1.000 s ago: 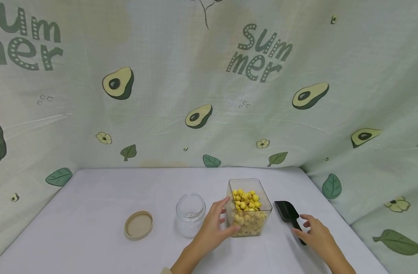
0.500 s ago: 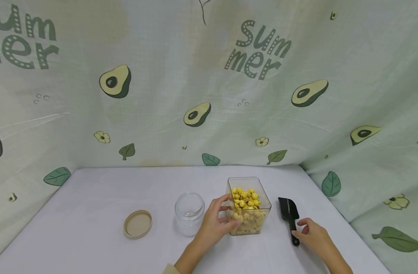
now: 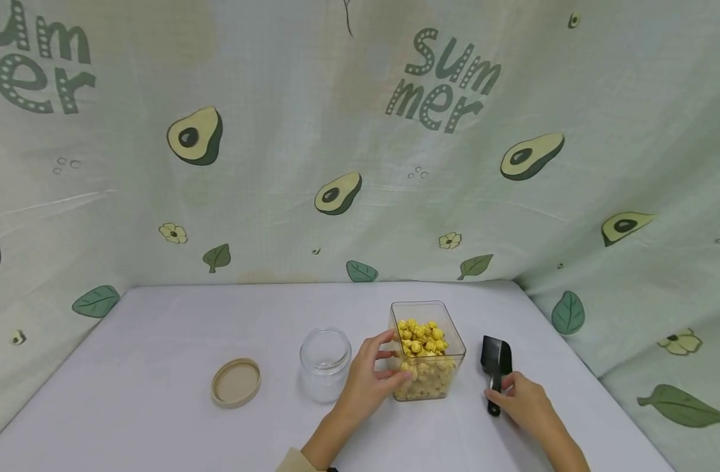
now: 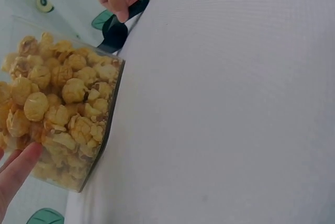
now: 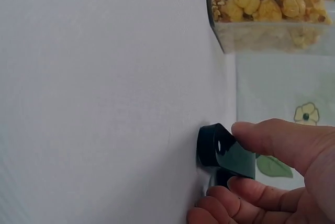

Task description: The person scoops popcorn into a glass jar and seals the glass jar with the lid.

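Observation:
A clear square container [image 3: 456, 344] stands upright, partly filled with yellow popcorn [image 3: 421, 338]. My left hand [image 3: 362, 380] rests against its left side, fingers spread, with the thumb near the front wall. In the left wrist view one fingertip meets the container wall [image 4: 120, 72]. To the right, a black scoop [image 3: 496, 356] lies with its blade pointing away from me. My right hand [image 3: 526, 401] pinches its handle between thumb and fingers. The right wrist view shows the handle end [image 5: 208, 145] close to the white cloth, with the curled fingers beneath my thumb.
A clear round jar [image 3: 324, 370] without a lid stands just left of my left hand. Further left lies a beige round lid [image 3: 236, 383]. A white cloth covers the table [image 3: 159, 367]. A curtain [image 3: 265, 164] printed with avocados hangs behind and at the sides.
My right hand has moved left and taken hold of the scoop handle. The scoop has turned from slanting to nearly straight. My left hand has stayed at the container.

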`<action>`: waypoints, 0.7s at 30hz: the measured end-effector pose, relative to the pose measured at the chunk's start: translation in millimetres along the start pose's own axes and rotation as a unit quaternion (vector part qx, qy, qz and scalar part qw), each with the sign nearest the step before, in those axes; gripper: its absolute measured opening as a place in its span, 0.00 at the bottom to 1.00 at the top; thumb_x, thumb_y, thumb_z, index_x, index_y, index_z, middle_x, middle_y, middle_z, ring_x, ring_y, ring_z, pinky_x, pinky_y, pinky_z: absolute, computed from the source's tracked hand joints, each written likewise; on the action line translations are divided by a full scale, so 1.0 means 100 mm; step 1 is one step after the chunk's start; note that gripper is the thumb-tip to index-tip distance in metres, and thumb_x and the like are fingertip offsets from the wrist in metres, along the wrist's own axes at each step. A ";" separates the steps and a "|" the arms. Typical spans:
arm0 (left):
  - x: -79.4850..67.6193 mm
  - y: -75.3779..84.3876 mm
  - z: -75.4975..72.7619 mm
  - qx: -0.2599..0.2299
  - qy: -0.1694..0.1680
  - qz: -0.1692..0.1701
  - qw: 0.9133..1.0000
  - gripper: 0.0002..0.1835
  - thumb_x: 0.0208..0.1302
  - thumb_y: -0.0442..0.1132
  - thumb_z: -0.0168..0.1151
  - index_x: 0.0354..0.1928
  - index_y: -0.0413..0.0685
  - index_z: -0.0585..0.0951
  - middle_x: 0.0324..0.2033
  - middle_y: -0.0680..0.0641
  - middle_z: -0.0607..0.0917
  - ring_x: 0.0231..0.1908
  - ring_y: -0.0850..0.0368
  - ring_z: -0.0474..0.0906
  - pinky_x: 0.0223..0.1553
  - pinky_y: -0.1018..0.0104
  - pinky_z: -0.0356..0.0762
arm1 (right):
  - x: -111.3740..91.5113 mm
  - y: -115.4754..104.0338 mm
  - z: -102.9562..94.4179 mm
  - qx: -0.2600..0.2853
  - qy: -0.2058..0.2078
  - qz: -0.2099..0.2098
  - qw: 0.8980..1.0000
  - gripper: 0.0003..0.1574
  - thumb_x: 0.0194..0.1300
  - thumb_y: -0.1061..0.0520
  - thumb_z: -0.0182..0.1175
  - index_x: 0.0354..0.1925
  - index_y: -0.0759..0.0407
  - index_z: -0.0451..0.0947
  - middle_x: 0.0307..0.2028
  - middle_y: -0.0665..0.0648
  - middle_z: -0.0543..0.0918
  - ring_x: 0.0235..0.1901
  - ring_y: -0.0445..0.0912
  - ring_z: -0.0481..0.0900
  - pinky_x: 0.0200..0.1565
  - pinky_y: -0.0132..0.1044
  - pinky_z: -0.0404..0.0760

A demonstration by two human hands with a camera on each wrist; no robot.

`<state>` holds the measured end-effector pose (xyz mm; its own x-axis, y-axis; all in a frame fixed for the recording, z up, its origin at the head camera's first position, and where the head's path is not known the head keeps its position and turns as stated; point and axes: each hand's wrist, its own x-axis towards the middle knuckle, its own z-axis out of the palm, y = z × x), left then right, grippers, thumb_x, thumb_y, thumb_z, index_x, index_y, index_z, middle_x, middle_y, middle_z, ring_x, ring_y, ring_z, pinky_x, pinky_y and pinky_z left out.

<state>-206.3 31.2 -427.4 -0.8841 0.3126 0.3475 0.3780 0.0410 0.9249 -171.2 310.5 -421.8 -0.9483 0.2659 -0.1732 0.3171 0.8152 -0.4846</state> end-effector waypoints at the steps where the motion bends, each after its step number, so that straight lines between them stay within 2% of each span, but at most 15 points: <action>1: 0.00 -0.01 0.00 0.002 0.000 0.000 1.000 0.37 0.54 0.38 0.69 0.65 0.50 0.64 0.59 0.41 0.68 0.53 0.41 0.73 0.43 0.62 0.82 | 0.00 -0.01 0.01 0.002 0.001 0.002 1.000 0.28 0.56 0.47 0.64 0.39 0.69 0.68 0.26 0.57 0.76 0.22 0.44 0.71 0.24 0.34 0.71; 8: 0.00 0.00 0.00 0.012 -0.006 -0.002 1.000 0.36 0.54 0.41 0.68 0.65 0.52 0.65 0.58 0.42 0.69 0.53 0.42 0.73 0.43 0.68 0.81 | -0.01 -0.03 0.03 0.016 0.007 0.007 1.000 0.25 0.55 0.53 0.63 0.40 0.72 0.68 0.23 0.54 0.77 0.17 0.43 0.72 0.22 0.34 0.69; 14: 0.01 0.00 0.01 0.010 -0.007 -0.001 1.000 0.36 0.54 0.40 0.68 0.65 0.50 0.64 0.58 0.42 0.69 0.53 0.42 0.73 0.44 0.68 0.81 | 0.03 -0.06 -0.04 0.008 -0.004 0.026 1.000 0.28 0.55 0.57 0.63 0.46 0.76 0.67 0.28 0.59 0.79 0.20 0.44 0.75 0.23 0.35 0.73; 21: 0.01 0.01 0.02 0.025 -0.008 -0.007 1.000 0.38 0.54 0.41 0.68 0.66 0.48 0.62 0.59 0.42 0.68 0.53 0.43 0.73 0.43 0.70 0.81 | 0.03 -0.07 -0.08 0.010 -0.005 0.029 1.000 0.27 0.55 0.58 0.63 0.45 0.76 0.67 0.29 0.61 0.79 0.20 0.44 0.75 0.23 0.35 0.74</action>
<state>-206.7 33.5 -426.5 -0.8845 0.3274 0.3323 0.3800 0.0925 0.9204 -176.4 309.4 -411.9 -0.9284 0.3065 -0.2099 0.3712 0.7883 -0.4908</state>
